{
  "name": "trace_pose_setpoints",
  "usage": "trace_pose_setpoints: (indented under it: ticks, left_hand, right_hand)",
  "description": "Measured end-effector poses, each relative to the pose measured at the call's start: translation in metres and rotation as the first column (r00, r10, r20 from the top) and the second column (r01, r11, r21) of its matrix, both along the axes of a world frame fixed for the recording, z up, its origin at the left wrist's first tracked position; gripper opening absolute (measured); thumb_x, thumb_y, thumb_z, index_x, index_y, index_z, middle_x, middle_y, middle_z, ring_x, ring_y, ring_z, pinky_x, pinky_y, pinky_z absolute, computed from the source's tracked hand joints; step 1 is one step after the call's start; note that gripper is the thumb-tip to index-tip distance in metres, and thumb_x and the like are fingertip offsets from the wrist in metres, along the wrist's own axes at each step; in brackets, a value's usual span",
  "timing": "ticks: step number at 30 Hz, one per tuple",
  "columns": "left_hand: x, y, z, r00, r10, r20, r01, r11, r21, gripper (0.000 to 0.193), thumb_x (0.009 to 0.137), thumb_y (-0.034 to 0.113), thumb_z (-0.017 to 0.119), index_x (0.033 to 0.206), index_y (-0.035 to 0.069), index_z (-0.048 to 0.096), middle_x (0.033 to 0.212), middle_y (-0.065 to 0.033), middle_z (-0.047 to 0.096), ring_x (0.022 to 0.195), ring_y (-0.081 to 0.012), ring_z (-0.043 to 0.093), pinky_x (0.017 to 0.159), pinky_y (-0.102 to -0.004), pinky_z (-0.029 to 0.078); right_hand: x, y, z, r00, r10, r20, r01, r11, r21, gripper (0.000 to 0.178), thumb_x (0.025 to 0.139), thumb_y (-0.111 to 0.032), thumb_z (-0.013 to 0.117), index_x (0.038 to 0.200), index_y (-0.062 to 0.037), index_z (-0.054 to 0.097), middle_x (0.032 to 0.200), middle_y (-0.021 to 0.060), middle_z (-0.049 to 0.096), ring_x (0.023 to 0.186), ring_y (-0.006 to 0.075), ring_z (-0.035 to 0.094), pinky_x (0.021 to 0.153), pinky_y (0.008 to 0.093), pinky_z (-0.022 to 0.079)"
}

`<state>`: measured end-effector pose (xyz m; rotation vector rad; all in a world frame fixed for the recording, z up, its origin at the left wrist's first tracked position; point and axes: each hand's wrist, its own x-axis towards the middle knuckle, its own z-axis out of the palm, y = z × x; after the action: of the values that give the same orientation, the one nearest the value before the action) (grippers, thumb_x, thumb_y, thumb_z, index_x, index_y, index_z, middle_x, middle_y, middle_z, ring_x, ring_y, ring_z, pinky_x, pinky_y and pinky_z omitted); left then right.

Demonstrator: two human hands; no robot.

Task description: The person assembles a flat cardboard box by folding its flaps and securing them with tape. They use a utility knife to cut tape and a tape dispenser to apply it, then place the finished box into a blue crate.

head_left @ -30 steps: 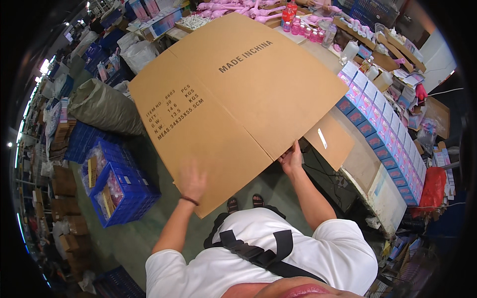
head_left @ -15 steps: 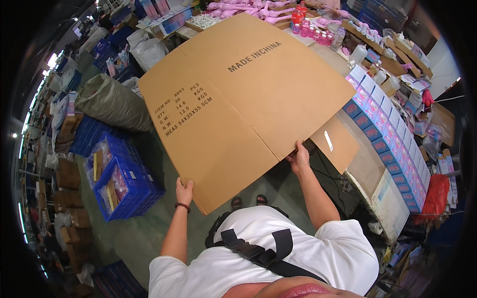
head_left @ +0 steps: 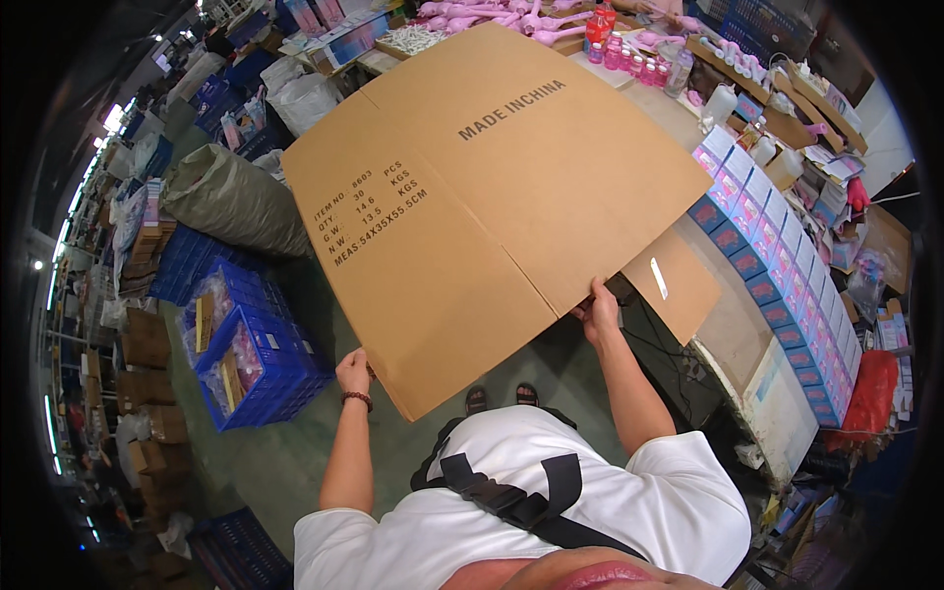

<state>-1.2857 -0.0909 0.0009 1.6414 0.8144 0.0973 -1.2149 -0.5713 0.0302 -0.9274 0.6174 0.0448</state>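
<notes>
A large flattened cardboard box (head_left: 462, 226), brown with dark print and a crease across it, spreads out in front of me. Its far right part reaches over the worktable, while its near left corner hangs over the floor. At the left edge, by that corner, my left hand (head_left: 354, 373) is closed on the board; a beaded bracelet circles the wrist. My right hand (head_left: 599, 313) grips the near edge close to the crease, thumb on top and fingers partly hidden beneath. A smaller brown cardboard sheet (head_left: 678, 285) with a white slot lies on the table to the right.
Rows of small pink-and-blue boxes (head_left: 767, 275) line the worktable (head_left: 762, 393) at right. Pink bottles (head_left: 629, 61) and pink plastic parts (head_left: 472, 15) lie at the far end. Blue crates (head_left: 265, 369) and a bulging grey-green sack (head_left: 221, 202) stand on the floor at left.
The view has shifted slightly, so the scene sits a little further right. My left hand's fingers have curled more at the box edge; the right hand keeps its hold.
</notes>
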Motion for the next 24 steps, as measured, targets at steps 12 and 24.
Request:
trace_pose_setpoints:
  ticks: [12,24]
  left_hand:
    - [0.01,-0.002,0.015,0.994,0.083,-0.069,-0.096,0.975,-0.199,0.015,0.091,0.019,0.053,0.091,0.004,0.057,0.081,-0.005,0.061,0.061,-0.0201,0.062,0.053,-0.0351,0.053]
    - [0.016,0.002,0.011,0.987,0.048,-0.153,-0.106,0.913,-0.394,0.015,0.095,0.017,0.046,0.1,0.005,0.054,0.093,-0.0083,0.062,0.083,-0.0243,0.061,0.073,-0.0442,0.051]
  right_hand:
    - [0.0,-0.003,-0.003,0.999,0.036,0.008,-0.036,0.999,-0.023,0.036,0.097,-0.037,0.039,0.109,-0.007,0.055,0.096,0.0063,0.063,0.084,0.0204,0.063,0.064,0.0344,0.05]
    - [-0.001,-0.004,0.001,0.998,0.057,0.014,-0.057,0.997,-0.048,0.036,0.098,-0.037,0.038,0.11,-0.0073,0.055,0.097,0.0062,0.063,0.086,0.0203,0.063,0.067,0.0361,0.052]
